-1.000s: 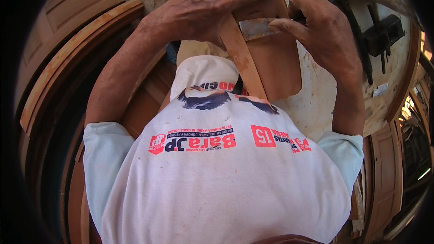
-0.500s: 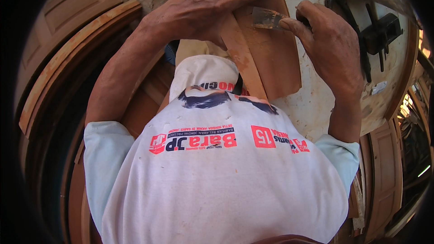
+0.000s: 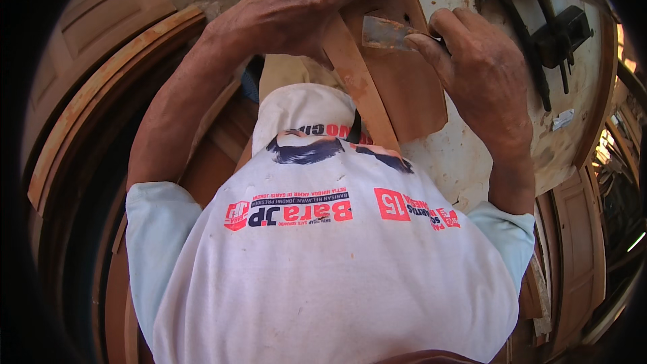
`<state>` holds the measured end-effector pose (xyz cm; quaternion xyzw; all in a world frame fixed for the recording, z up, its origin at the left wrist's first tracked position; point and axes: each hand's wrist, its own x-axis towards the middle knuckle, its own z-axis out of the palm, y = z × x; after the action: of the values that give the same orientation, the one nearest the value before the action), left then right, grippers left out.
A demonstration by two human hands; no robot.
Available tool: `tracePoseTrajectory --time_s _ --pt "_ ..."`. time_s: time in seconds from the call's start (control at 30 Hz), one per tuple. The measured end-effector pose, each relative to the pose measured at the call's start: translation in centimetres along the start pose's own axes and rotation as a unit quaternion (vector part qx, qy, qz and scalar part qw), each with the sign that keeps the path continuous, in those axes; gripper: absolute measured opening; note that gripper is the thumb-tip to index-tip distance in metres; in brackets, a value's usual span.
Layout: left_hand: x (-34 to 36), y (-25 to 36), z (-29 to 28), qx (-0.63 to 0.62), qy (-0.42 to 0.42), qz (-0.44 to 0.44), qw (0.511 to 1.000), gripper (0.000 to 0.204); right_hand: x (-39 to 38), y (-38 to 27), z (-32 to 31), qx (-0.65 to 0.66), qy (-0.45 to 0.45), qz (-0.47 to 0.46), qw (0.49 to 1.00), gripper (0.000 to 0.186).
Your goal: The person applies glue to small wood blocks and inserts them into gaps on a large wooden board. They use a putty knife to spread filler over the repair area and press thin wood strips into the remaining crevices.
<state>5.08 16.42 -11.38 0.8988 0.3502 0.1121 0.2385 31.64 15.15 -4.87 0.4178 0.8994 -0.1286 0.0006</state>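
Observation:
My left hand (image 3: 303, 3) lies flat with fingers spread on top of a reddish-brown wooden piece (image 3: 404, 87), pressing it onto the workbench. A narrow wooden strip (image 3: 357, 87) runs along that piece's left edge under my palm. My right hand (image 3: 482, 71) is closed around the handle of a flat metal scraper blade (image 3: 385, 32), whose worn blade rests on the wooden piece just right of my left fingers. My white printed shirt fills the lower part of the view and hides the bench's near edge.
The workbench top (image 3: 472, 155) is pale and stained. A dark metal clamp or vise tool (image 3: 539, 34) lies at the upper right. Curved wooden frames (image 3: 101, 94) stand at the left, and panelled wooden doors (image 3: 573, 243) lean at the right.
My right hand has closed on the scraper and brought its blade leftward onto the wooden piece. My left hand stays pressed on the wood.

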Motion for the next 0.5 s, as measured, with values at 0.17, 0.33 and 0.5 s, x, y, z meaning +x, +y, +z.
tracePoseTrajectory --time_s 0.17,0.33,0.5 --pt "0.0 -0.3 -0.2 0.006 -0.002 0.009 1.000 0.123 -0.6 0.7 -0.4 -0.016 -0.007 0.039 0.999 0.029" --pt "0.6 -0.1 -0.6 -0.003 0.004 0.013 1.000 0.119 -1.2 0.1 0.2 0.056 -0.021 0.010 0.998 0.028" --pt "0.7 0.2 -1.0 0.040 -0.001 0.006 0.999 0.117 -2.3 2.4 0.6 0.035 0.028 0.090 0.995 0.029"
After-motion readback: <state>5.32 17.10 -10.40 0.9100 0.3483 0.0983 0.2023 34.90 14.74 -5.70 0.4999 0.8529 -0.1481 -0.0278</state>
